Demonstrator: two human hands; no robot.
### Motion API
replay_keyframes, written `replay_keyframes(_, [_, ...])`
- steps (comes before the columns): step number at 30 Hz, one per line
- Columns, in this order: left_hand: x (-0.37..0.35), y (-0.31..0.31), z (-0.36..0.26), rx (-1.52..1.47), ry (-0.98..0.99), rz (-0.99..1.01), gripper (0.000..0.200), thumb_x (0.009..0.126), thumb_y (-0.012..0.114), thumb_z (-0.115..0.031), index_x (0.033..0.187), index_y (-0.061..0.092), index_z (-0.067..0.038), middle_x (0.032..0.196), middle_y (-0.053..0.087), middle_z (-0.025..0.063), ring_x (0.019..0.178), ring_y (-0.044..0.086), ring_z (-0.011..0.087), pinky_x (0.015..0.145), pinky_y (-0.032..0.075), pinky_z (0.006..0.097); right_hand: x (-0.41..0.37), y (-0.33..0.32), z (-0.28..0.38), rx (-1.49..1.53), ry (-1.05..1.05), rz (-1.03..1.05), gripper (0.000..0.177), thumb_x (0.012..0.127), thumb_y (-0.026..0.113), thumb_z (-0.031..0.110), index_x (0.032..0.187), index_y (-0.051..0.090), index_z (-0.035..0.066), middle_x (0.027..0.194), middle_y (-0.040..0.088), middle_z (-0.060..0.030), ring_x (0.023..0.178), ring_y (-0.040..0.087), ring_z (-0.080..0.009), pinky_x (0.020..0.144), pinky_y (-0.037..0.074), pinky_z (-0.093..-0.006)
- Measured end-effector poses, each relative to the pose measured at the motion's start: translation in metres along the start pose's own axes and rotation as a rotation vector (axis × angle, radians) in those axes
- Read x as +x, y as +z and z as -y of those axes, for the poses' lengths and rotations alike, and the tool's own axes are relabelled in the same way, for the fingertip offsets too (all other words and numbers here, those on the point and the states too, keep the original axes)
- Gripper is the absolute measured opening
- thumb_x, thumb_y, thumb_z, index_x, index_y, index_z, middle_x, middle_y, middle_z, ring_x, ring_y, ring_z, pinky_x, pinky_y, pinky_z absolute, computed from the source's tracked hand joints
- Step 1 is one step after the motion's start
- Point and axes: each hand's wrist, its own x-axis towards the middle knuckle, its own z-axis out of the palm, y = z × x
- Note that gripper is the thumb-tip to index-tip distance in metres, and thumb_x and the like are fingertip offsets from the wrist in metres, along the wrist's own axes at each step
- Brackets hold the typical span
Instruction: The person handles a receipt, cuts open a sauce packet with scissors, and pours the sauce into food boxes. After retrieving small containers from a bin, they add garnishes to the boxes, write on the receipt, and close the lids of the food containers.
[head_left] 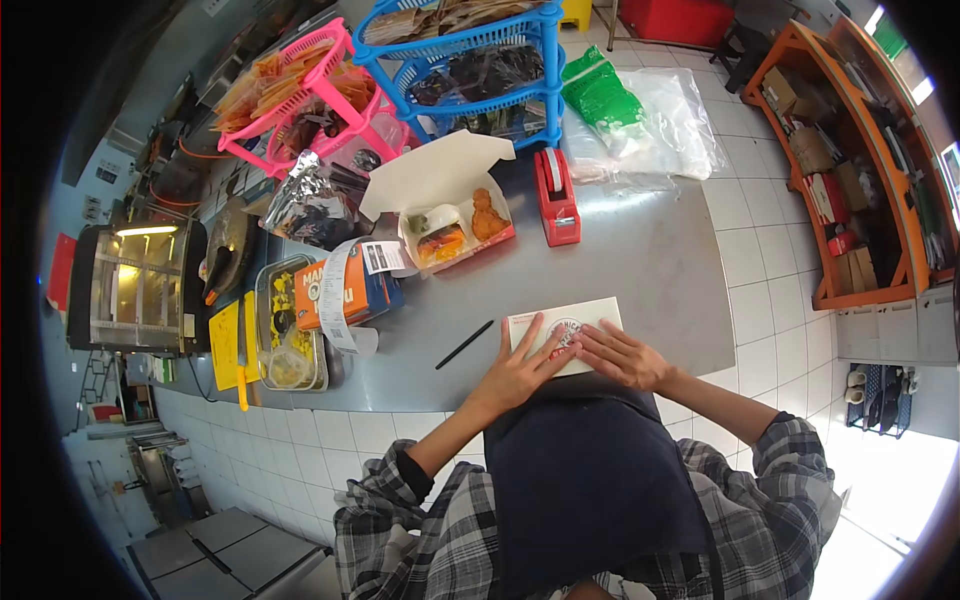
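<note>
A closed white food box (600, 312) with a round printed logo lies at the front edge of the steel table. Flat on its lid rests my left hand (525, 368), fingers spread. My right hand (625, 358) also lies on the lid, fingers stretched out, its tips meeting those of the left over the logo. A black pen (464, 345) is on the table just left of the box. Farther back stands an open food box (462, 255) holding fried chicken, orange strips and a white wrapped item.
A red tape dispenser (557, 200) stands behind the white box. To the left are an orange-and-blue box (380, 297) with a receipt, a glass tray (318, 370) and a yellow cutting board (226, 345). Blue (480, 125) and pink racks (340, 90) and plastic bags (660, 130) line the back.
</note>
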Motion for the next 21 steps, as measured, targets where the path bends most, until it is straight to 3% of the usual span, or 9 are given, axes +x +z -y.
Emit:
replay_keyframes(4, [-0.004, 0.003, 0.001, -0.016, 0.013, -0.011, 0.053, 0.089, 0.049, -0.018, 0.141, 0.042, -0.028, 0.151, 0.032, 0.0049, 0.139, 0.026, 0.0379, 0.102, 0.018, 0.0722, -0.005, 0.003, 0.004, 0.003, 0.002, 0.019, 0.054, 0.086, 0.058, 0.015, 0.136, 0.042, 0.006, 0.139, 0.046, -0.0136, 0.132, 0.041, -0.0282, 0.112, 0.03, -0.047])
replay_keyframes(10, [-0.014, 0.002, 0.009, -0.275, 0.039, 0.018, 0.051, 0.086, 0.057, -0.04, 0.136, 0.05, -0.032, 0.15, 0.034, 0.0007, 0.139, 0.024, 0.0364, 0.109, 0.01, 0.0662, -0.011, -0.01, 0.008, 0.213, 0.082, 0.166, 0.042, 0.089, 0.053, 0.016, 0.13, 0.052, 0.011, 0.141, 0.046, -0.0064, 0.135, 0.036, -0.0262, 0.115, 0.024, -0.0466])
replay_keyframes(12, [-0.015, 0.007, 0.006, -0.308, 0.022, 0.009, 0.05, 0.086, 0.057, -0.04, 0.135, 0.05, -0.032, 0.15, 0.034, 0.0002, 0.139, 0.024, 0.0361, 0.11, 0.011, 0.0644, -0.001, -0.022, 0.006, 0.44, 0.265, 0.068, 0.031, 0.093, 0.049, 0.016, 0.122, 0.057, 0.008, 0.129, 0.054, -0.0136, 0.123, 0.051, -0.0277, 0.105, 0.038, -0.0427])
replay_keyframes(13, [-0.015, 0.007, 0.009, -0.344, 0.009, 0.001, 0.05, 0.086, 0.057, -0.039, 0.135, 0.051, -0.032, 0.15, 0.035, -0.0002, 0.139, 0.023, 0.0359, 0.111, 0.011, 0.0626, 0.01, -0.027, -0.001, 0.434, 0.253, 0.064, 0.031, 0.093, 0.049, 0.016, 0.122, 0.057, 0.008, 0.129, 0.054, -0.0136, 0.123, 0.051, -0.0277, 0.105, 0.038, -0.0427])
replay_keyframes(15, [-0.011, -0.006, 0.018, -0.397, -0.001, -0.069, 0.046, 0.086, 0.059, -0.033, 0.131, 0.055, -0.023, 0.142, 0.046, 0.0039, 0.136, 0.033, 0.0334, 0.112, 0.019, 0.055, 0.046, -0.039, -0.026, 0.717, 0.801, 0.075, 0.026, 0.095, 0.043, 0.015, 0.114, 0.058, 0.005, 0.112, 0.061, -0.0188, 0.102, 0.062, -0.0288, 0.088, 0.049, -0.0417])
replay_keyframes(16, [-0.009, -0.009, 0.028, -0.509, -0.181, -0.201, 0.043, 0.087, 0.059, -0.028, 0.129, 0.057, -0.018, 0.136, 0.051, 0.0063, 0.131, 0.041, 0.0312, 0.111, 0.023, 0.0523, 0.076, -0.044, -0.036, 0.649, 0.735, -0.149, 0.023, 0.095, 0.045, 0.014, 0.111, 0.058, 0.004, 0.099, 0.062, -0.0212, 0.086, 0.065, -0.0305, 0.074, 0.051, -0.0435])
replay_keyframes(17, [-0.007, -0.013, 0.037, -0.618, -0.362, -0.338, 0.039, 0.088, 0.059, -0.023, 0.126, 0.059, -0.012, 0.131, 0.056, 0.0087, 0.125, 0.048, 0.029, 0.11, 0.027, 0.0496, 0.109, -0.047, -0.049, 0.558, 0.656, -0.264, 0.024, 0.093, 0.049, 0.013, 0.113, 0.057, 0.004, 0.102, 0.062, -0.0203, 0.091, 0.064, -0.0316, 0.078, 0.051, -0.0432])
replay_keyframes(18, [0.009, -0.034, 0.051, -0.462, -0.384, -0.585, 0.031, 0.089, 0.055, -0.015, 0.117, 0.062, -0.004, 0.115, 0.065, 0.0114, 0.11, 0.06, 0.0277, 0.102, 0.039, 0.0432, 0.142, -0.047, -0.062, 0.471, 0.576, -0.377, 0.026, 0.091, 0.052, 0.012, 0.115, 0.056, 0.004, 0.104, 0.062, -0.0194, 0.095, 0.063, -0.0328, 0.082, 0.05, -0.043])
replay_keyframes(21, [0.033, -0.101, 0.097, -0.194, -0.584, -0.828, 0.027, 0.09, 0.054, -0.014, 0.113, 0.062, -0.002, 0.104, 0.067, 0.0142, 0.1, 0.063, 0.0305, 0.093, 0.045, 0.0434, 0.237, -0.031, -0.105, 0.164, 0.318, -0.498, 0.046, 0.077, 0.063, 0.006, 0.121, 0.049, 0.007, 0.111, 0.06, -0.0161, 0.105, 0.057, -0.035, 0.09, 0.045, -0.0446])
